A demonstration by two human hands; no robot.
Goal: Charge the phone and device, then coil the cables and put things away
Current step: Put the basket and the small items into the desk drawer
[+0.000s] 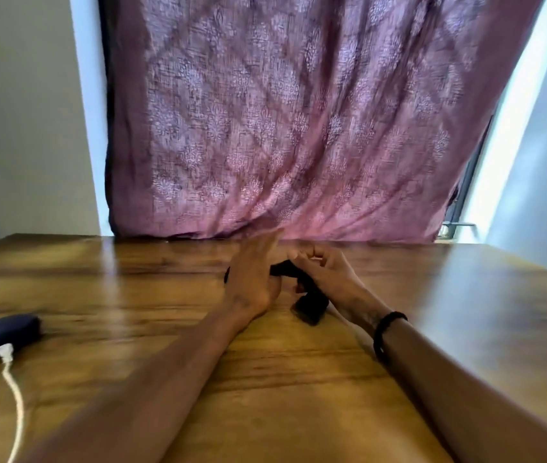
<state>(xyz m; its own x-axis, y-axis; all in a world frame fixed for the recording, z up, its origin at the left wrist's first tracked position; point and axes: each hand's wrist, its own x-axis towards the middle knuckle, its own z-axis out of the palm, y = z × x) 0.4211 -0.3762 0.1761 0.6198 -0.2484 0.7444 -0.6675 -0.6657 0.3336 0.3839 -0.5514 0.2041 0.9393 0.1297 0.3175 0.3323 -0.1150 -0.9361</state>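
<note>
Two hands point(255, 279) around black cable point(285, 269)

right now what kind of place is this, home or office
Probably a room in a home: a patterned pink curtain hangs over a window behind a wooden table, where a dark device charges on a white cable.

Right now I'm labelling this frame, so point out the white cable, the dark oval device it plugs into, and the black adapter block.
white cable point(15, 392): head view, on its cord.
dark oval device point(1, 334): head view, on its top.
black adapter block point(310, 309): head view, on its side face.
</note>
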